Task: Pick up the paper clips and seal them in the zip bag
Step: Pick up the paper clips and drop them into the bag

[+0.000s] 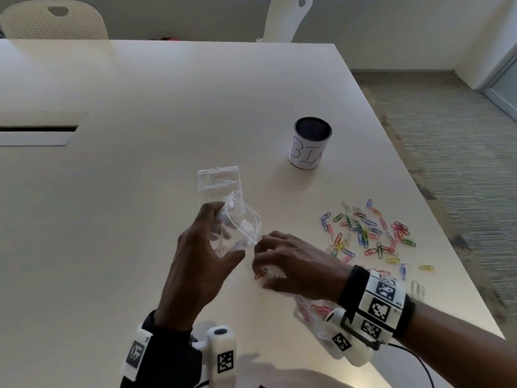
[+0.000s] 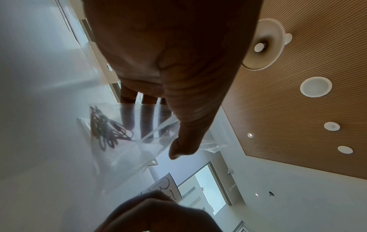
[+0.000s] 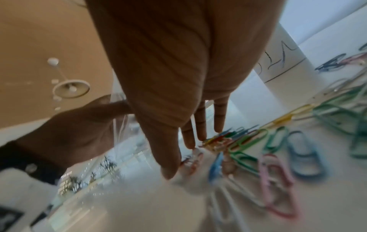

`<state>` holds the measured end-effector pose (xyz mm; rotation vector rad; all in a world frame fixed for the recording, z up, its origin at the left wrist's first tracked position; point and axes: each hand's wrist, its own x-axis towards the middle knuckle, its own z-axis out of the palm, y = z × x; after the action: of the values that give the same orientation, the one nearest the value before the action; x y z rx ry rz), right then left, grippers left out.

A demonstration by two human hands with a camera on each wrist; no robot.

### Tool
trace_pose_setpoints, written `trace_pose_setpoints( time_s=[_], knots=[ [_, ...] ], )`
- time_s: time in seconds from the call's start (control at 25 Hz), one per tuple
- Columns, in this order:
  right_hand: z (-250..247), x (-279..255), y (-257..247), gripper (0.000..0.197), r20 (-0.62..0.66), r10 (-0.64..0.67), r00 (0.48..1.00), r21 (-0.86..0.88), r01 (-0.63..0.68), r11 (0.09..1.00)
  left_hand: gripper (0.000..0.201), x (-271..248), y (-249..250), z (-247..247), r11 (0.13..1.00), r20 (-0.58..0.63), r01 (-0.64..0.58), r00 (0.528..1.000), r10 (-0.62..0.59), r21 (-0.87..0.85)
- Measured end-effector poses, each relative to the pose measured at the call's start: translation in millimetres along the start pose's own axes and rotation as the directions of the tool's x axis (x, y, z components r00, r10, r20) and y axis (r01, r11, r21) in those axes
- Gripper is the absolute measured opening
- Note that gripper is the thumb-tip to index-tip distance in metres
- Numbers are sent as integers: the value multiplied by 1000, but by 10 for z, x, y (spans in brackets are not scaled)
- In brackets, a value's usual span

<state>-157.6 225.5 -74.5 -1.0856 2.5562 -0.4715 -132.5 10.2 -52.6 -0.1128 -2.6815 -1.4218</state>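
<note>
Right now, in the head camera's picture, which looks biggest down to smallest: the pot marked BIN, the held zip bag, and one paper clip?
1. Zip bag, held up by the left hand, so nearness may inflate it.
2. BIN pot, a little smaller; the two look close.
3. Yellow paper clip, by far the smallest.

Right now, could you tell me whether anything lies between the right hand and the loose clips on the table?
Nothing visible does. The right hand is already down among the clips, fingertips touching them. The bag, in the left hand, sits just beside it.
</note>
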Motion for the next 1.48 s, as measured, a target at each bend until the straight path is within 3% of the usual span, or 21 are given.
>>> trace_pose_setpoints(
  time_s=[0.08, 0.16, 0.28, 0.36, 0.52, 0.96, 1.12, 1.24, 1.36, 1.48],
  knots=[
    [0, -38, 66, 15, -17, 10, 1000, -37, -11, 999, 57, 37, 19, 11, 1000, -2, -6, 1000, 6, -9],
    [-65, -110, 128, 18, -36, 58, 998, -45, -59, 997, 57, 66, 24, 22, 1000, 0, -7, 1000, 7, -13],
    [-135, -253, 183, 45, 30, 126, 992, -133, -121, 984, 57, 101, 35, 62, 1000, 8, 2, 1000, -2, -8],
    [-122, -339, 168, 53, 78, 139, 987, -163, -125, 979, 58, 114, 46, 97, 1000, 13, 6, 1000, -6, -7],
    [-15, -468, 158, 36, -33, 98, 995, -95, -100, 990, 59, 101, 64, 152, 1000, 34, -5, 999, 5, 0],
    [-27, -385, 135, 23, -91, 115, 989, -94, -123, 988, 59, -1, 51, 292, 1000, 81, -9, 997, 7, 25],
    [-89, -409, 298, 14, -161, 250, 955, 151, -227, 962, 58, -27, 35, 347, 1000, 97, -16, 995, 15, 12],
    [-232, -483, 368, 13, -220, 418, 882, 446, -290, 847, 58, -40, 16, 386, 999, 110, -23, 994, 20, 27],
    [-468, -548, 271, 13, -262, 509, 820, 692, -208, 691, 58, -37, 18, 409, 1000, 114, -25, 993, 23, 19],
    [-671, -560, 76, 14, -318, 525, 789, 804, -69, 591, 59, -37, 44, 422, 999, 121, -33, 992, 31, 14]
  ],
)
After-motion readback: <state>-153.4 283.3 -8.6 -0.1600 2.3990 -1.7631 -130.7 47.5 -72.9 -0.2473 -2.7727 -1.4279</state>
